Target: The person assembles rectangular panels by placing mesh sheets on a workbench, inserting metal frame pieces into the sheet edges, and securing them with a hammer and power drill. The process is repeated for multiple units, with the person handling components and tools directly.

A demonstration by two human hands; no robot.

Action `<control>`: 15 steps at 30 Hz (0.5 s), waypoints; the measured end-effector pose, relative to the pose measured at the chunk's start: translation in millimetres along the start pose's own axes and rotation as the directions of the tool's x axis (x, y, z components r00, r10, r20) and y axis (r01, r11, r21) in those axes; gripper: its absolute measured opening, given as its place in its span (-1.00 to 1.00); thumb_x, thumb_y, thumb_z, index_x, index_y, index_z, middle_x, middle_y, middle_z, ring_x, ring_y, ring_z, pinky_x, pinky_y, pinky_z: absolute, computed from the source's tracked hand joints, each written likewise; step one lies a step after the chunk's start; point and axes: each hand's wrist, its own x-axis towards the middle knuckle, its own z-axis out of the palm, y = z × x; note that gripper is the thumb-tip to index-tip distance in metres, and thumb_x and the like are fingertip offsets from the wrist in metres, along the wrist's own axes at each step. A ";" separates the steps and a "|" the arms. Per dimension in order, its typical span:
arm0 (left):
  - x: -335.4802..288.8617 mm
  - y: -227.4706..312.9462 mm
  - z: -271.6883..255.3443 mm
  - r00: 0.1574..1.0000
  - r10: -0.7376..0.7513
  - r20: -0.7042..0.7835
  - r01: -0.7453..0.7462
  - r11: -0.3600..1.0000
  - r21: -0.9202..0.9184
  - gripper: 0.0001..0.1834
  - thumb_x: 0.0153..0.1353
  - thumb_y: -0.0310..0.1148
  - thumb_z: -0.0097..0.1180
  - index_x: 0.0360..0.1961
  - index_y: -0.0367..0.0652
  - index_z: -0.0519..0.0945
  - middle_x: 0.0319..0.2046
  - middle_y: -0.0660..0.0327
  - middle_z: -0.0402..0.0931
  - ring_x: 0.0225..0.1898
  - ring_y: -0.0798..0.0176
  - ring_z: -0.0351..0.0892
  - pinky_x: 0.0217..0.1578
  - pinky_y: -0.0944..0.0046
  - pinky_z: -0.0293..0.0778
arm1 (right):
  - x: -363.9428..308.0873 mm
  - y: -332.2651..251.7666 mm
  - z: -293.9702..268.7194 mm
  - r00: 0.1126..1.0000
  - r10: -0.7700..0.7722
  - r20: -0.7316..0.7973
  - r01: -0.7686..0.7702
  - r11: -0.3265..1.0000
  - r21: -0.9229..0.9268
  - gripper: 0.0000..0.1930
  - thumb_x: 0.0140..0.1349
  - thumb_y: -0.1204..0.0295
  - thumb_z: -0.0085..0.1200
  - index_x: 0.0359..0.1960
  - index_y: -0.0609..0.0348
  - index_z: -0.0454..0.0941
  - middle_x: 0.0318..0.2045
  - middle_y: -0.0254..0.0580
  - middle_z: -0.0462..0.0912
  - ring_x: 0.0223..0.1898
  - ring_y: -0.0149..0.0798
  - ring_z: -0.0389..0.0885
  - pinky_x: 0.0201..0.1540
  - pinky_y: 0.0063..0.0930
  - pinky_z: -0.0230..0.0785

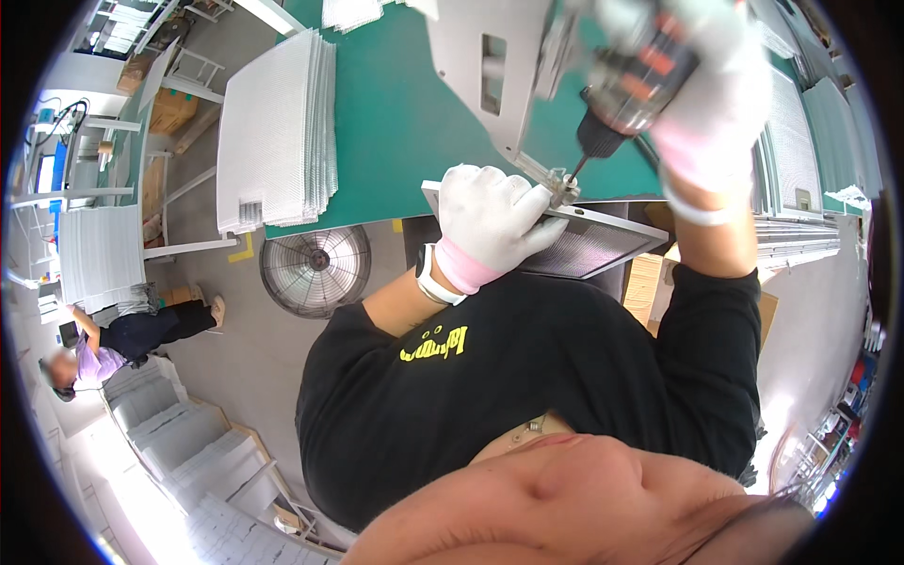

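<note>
My right hand (711,113), in a white glove with a pink cuff, grips a cordless drill (621,104) with orange and black parts; motion smears it somewhat. The drill's bit points down at a small metal bracket (563,190) on the edge of a framed mesh panel (595,247). Across that panel's frame lies my gloved left hand (490,218), closed on it beside the bracket. The panel is tilted at the near edge of the green worktable (386,122), partly hidden by the hand. A grey metal stand (485,89) reaches down to the bracket.
A stack of mesh panels (278,132) lies on the table's left, and more panels (791,141) stand at the right. A round floor fan (317,271) is below the table's left side. Another person (122,344) works at the far left, near racks.
</note>
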 end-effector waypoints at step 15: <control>-9.9 9.1 0.1 0.998 0.013 0.054 -0.004 0.988 -0.157 -0.79 -0.09 -0.09 0.37 -0.40 0.14 0.73 -0.67 0.44 0.47 -0.68 0.29 0.45 -0.57 0.19 0.28 | -26.4 15.0 -28.8 0.995 0.058 0.085 -0.075 0.973 0.218 -0.49 0.12 0.28 0.28 0.04 0.21 0.36 -0.59 -0.19 0.44 -0.78 -0.33 0.30 -0.34 -0.37 0.48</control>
